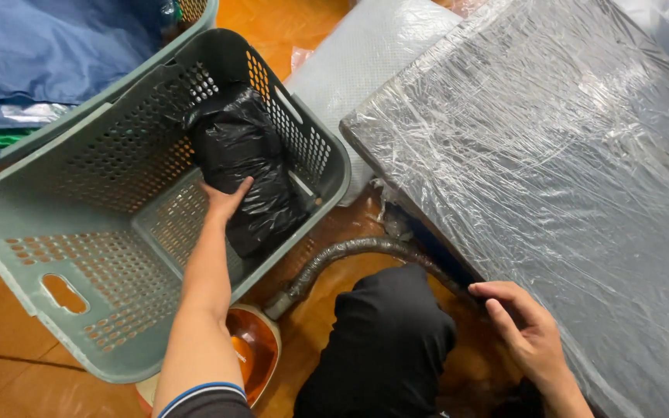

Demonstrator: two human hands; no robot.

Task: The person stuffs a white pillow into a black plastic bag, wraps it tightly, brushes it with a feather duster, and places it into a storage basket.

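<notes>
Left arm stretched forward, left hand (226, 197) palm down, fingers curled; right hand (524, 321) lies flat, fingers bent.

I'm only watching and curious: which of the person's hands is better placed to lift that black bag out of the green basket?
The left hand. It already lies on the black plastic bag inside the green basket, while the right hand rests at the edge of the plastic-wrapped board, outside the basket.

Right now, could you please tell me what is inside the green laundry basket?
A black plastic bag lies inside the green laundry basket, with the left hand on it. The bag's contents are hidden.
</notes>
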